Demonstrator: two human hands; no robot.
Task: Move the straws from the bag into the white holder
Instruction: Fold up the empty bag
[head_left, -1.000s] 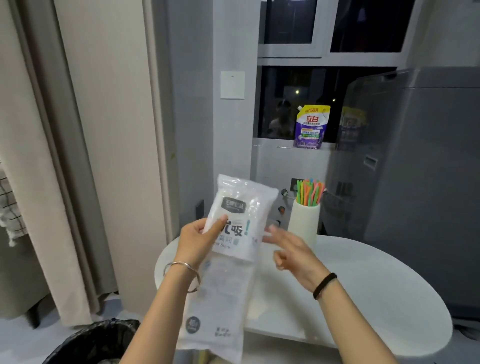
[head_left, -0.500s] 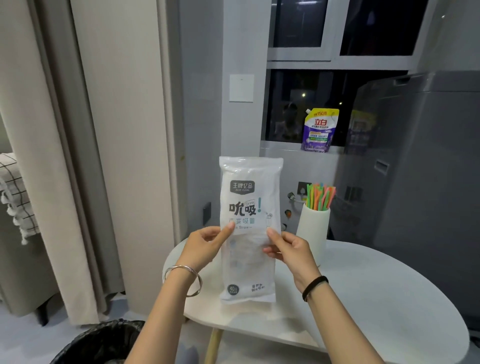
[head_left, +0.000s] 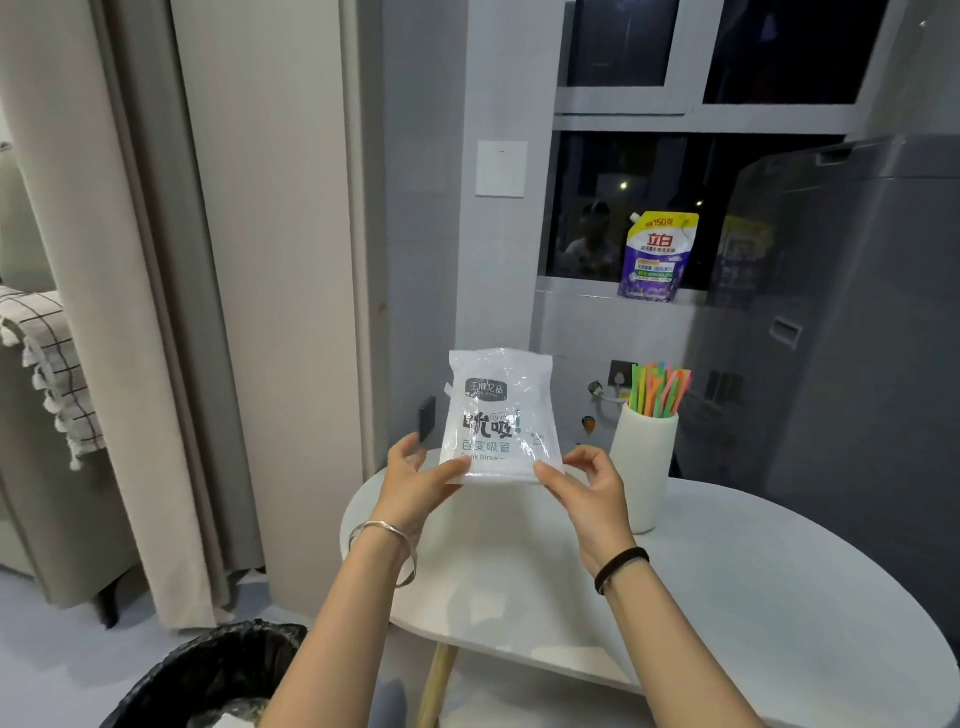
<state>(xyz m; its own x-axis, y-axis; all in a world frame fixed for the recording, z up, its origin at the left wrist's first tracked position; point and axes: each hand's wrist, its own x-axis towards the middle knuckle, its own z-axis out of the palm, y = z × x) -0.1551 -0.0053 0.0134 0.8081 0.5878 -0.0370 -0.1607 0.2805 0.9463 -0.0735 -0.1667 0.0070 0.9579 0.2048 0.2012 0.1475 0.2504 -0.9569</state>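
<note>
Straws (head_left: 660, 391) stand in the white holder (head_left: 644, 462) on the worktop (head_left: 727, 582); my left grip (head_left: 415, 480) and right grip (head_left: 584, 483) pinch the seemingly empty bag (head_left: 500, 415), so I should fold it flat

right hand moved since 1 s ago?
Yes. The right hand was open and off the bag; now it grips the bag's lower corner, closer to the white holder.
</note>
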